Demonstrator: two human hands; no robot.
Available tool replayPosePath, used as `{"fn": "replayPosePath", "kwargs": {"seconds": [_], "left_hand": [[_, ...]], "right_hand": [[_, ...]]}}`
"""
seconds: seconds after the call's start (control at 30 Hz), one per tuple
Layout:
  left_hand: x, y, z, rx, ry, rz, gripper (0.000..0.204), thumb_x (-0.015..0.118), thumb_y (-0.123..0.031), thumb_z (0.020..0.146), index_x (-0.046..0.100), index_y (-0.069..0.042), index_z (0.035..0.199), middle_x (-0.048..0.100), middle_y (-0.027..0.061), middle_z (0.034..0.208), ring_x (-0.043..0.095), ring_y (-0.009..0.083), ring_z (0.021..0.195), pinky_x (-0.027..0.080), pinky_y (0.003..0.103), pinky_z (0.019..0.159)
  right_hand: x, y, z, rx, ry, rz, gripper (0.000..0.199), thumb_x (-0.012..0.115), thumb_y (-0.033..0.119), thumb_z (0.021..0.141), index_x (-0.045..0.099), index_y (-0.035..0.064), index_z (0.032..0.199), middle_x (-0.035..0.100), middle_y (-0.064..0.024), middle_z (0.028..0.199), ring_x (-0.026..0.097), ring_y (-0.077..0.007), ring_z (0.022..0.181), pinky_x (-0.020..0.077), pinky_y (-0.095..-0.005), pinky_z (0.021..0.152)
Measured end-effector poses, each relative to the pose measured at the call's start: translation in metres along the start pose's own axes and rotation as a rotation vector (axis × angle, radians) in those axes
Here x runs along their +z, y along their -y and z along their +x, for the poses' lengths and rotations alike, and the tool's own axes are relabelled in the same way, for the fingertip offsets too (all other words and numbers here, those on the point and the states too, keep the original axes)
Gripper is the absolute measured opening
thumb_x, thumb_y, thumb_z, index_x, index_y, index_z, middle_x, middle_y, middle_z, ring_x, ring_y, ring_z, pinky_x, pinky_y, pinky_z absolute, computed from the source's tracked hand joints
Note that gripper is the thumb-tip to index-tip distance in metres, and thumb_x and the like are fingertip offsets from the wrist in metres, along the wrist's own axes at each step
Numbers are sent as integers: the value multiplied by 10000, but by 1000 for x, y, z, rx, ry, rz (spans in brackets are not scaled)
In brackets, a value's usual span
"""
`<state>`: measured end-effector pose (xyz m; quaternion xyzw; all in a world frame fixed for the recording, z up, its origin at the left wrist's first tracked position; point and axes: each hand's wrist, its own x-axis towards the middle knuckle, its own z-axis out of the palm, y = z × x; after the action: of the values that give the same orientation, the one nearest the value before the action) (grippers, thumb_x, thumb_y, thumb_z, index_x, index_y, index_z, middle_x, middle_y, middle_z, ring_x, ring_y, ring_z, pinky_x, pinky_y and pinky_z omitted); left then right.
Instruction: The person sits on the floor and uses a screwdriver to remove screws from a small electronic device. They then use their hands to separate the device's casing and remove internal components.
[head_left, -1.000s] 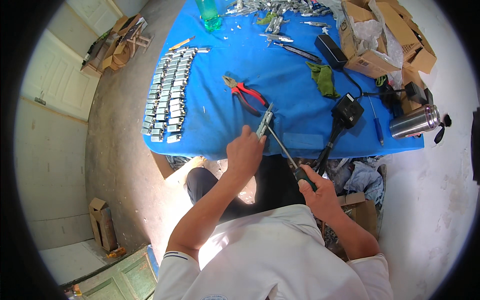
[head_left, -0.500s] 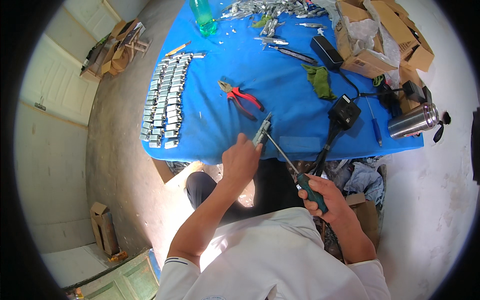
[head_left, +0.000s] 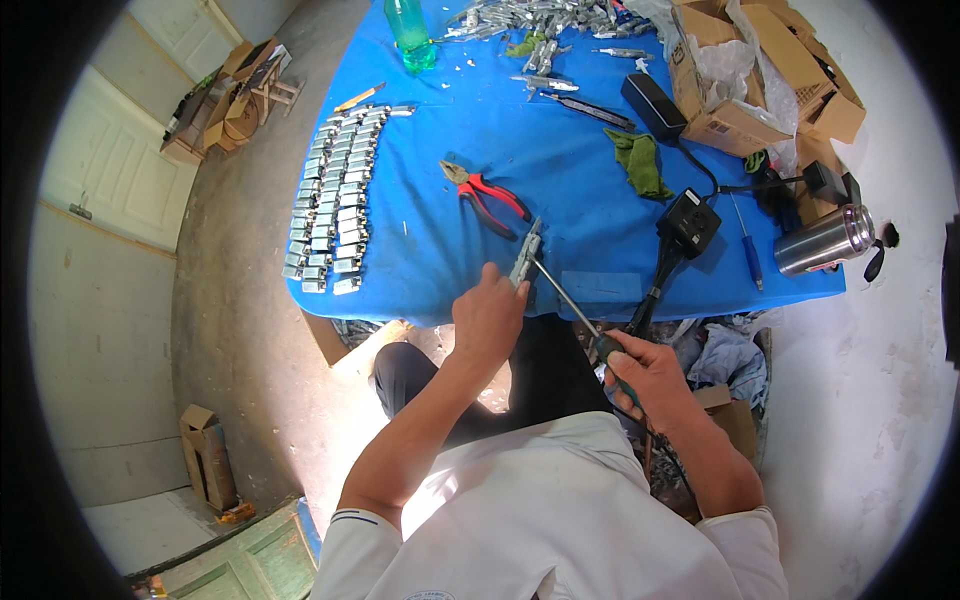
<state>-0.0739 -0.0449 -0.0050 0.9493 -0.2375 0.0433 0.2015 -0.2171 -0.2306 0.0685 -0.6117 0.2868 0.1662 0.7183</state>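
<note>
My left hand (head_left: 488, 320) is closed on a slim grey metal part (head_left: 526, 256) with a pointed far end, held at the near edge of the blue-covered table. In my right hand (head_left: 652, 378) is a screwdriver (head_left: 568, 297) with a dark green handle, the fist wrapped round it. The shaft slants up and left, and its tip meets the side of the metal part. Whether the tip sits in a screw is too small to tell. Just beyond lie pliers (head_left: 487, 196) with red and black handles, jaws pointing away.
Rows of small silver metal pieces (head_left: 322, 200) line the table's left side. A heap of metal parts (head_left: 550, 18) lies at the back. On the right are a black power socket (head_left: 688, 222), a green cloth (head_left: 640, 163), a steel flask (head_left: 828, 242), a blue-handled screwdriver (head_left: 752, 262) and cardboard boxes (head_left: 735, 128).
My right hand has moved slightly up and turned on the screwdriver's handle, now covering more of it. My left hand and the metal part have shifted a little to the right.
</note>
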Motion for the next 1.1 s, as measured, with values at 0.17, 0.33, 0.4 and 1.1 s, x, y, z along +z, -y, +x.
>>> {"fn": "replayPosePath", "kwargs": {"seconds": [0.17, 0.33, 0.4, 1.1], "left_hand": [[-2, -3, 3, -4, 17, 18, 338, 589, -292, 923, 602, -20, 721, 518, 135, 882, 620, 343, 647, 491, 441, 556], [-5, -1, -1, -20, 38, 13, 340, 593, -293, 921, 603, -17, 722, 522, 134, 878, 623, 344, 648, 491, 445, 555], [-6, -2, -4, -8, 35, -4, 341, 596, -293, 919, 600, -16, 719, 523, 135, 877, 623, 344, 646, 490, 448, 554], [-3, -3, -3, -2, -24, 2, 347, 598, -297, 916, 584, -30, 695, 516, 126, 855, 610, 341, 627, 483, 442, 538]], "right_hand": [[-1, -28, 12, -564, -130, -560, 398, 599, 197, 934, 563, 11, 1284, 597, -32, 726, 503, -72, 516, 377, -220, 433], [-9, 2, 3, 17, 79, 2, 407, 600, 194, 933, 540, 31, 1301, 602, -64, 776, 521, -97, 527, 409, -239, 432], [-26, -5, 6, 164, 182, 376, 429, 599, 204, 935, 511, 45, 1323, 598, -83, 817, 532, -106, 534, 425, -247, 423], [-39, 13, 11, 131, 153, 172, 459, 584, 198, 944, 472, 28, 1356, 612, -91, 841, 533, -105, 535, 383, -205, 416]]}}
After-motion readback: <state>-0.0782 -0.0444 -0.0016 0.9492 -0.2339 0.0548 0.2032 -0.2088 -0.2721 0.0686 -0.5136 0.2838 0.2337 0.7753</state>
